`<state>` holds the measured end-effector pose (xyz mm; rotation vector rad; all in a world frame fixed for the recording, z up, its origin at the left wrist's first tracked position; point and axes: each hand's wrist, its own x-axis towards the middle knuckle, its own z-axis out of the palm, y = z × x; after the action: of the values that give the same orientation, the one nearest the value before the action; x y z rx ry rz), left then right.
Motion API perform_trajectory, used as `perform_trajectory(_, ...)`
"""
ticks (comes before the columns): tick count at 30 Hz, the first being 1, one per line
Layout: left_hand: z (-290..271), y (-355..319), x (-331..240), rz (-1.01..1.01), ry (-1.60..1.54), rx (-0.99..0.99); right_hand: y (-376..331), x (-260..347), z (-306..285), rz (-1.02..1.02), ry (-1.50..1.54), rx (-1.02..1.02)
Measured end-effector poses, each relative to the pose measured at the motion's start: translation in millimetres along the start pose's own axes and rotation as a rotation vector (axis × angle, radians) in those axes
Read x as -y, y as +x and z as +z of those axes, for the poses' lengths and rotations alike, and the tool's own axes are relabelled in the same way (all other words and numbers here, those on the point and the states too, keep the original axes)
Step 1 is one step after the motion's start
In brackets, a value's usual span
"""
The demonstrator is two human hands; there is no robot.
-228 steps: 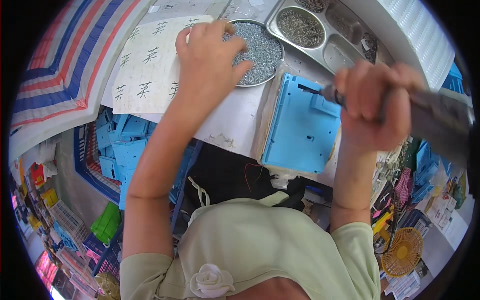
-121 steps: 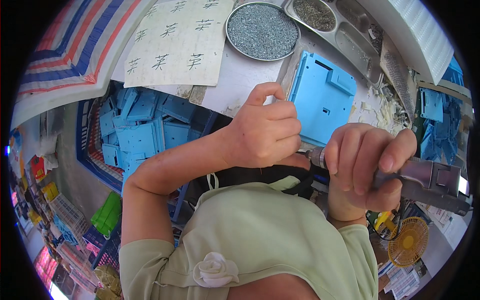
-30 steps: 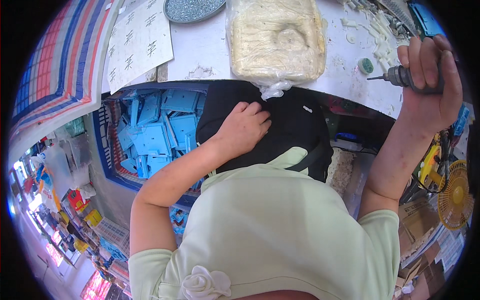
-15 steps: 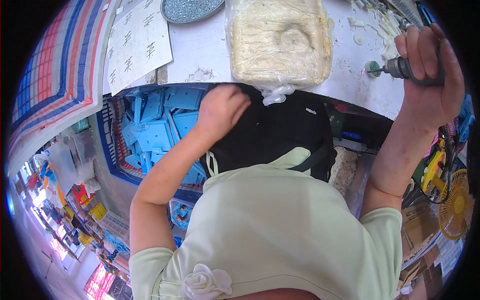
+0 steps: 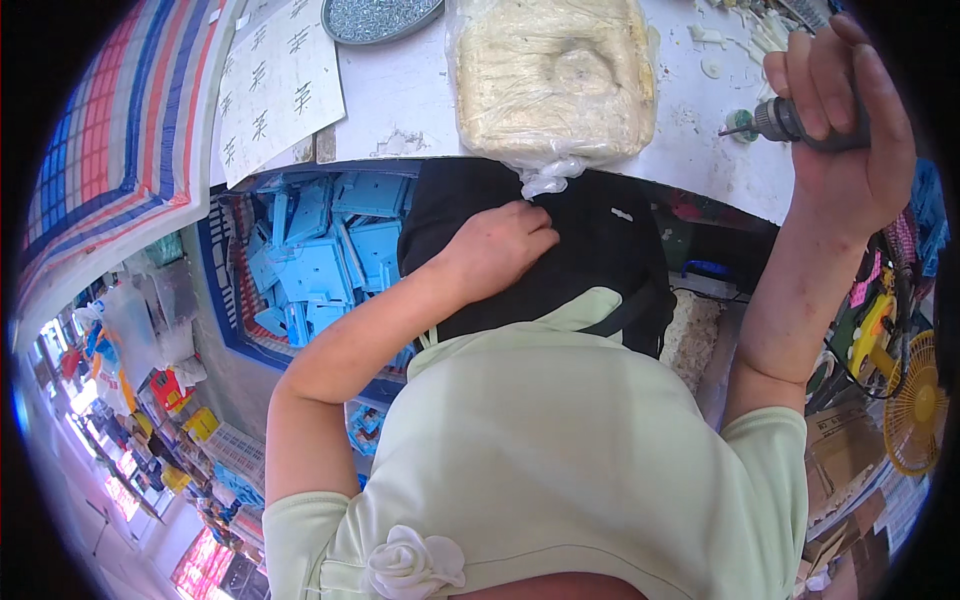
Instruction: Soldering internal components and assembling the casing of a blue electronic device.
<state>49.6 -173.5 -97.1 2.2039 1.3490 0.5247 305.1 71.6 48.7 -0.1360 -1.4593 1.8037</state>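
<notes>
Left hand (image 5: 497,248) lower, beside bagged foam (image 5: 553,80)

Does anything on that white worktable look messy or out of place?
Yes. Small pale scraps lie scattered over the white table near the right hand, which grips a power screwdriver. The table's front edge looks chipped.

We see a white tabletop (image 5: 400,90), matt and scuffed, its near edge chipped. On it sits a cream foam block (image 5: 550,75) wrapped in thin glossy plastic film, knotted at the front. The round dish (image 5: 380,15) looks like dull metal, filled with small shiny metal screws. The sheet (image 5: 275,85) beside it is matt white paper. Our right hand (image 5: 845,130) grips a power screwdriver (image 5: 790,120) with a dark metal chuck. Our left hand (image 5: 495,250) rests on matt black cloth (image 5: 590,260). Below, smooth blue plastic parts (image 5: 325,260) lie heaped in a bin. Our shirt (image 5: 560,450) is soft pale green fabric.
</notes>
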Motion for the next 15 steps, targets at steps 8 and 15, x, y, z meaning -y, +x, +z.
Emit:
perform_trajectory(8, 23, 25, 4, -0.043, 0.289, 0.162, 4, 3, 46, -0.094, -0.214, -0.205)
perform_trajectory(15, 18, 10, 4, -0.048, 0.369, 0.216, 17, 1, 48, -0.110, -0.158, -0.312)
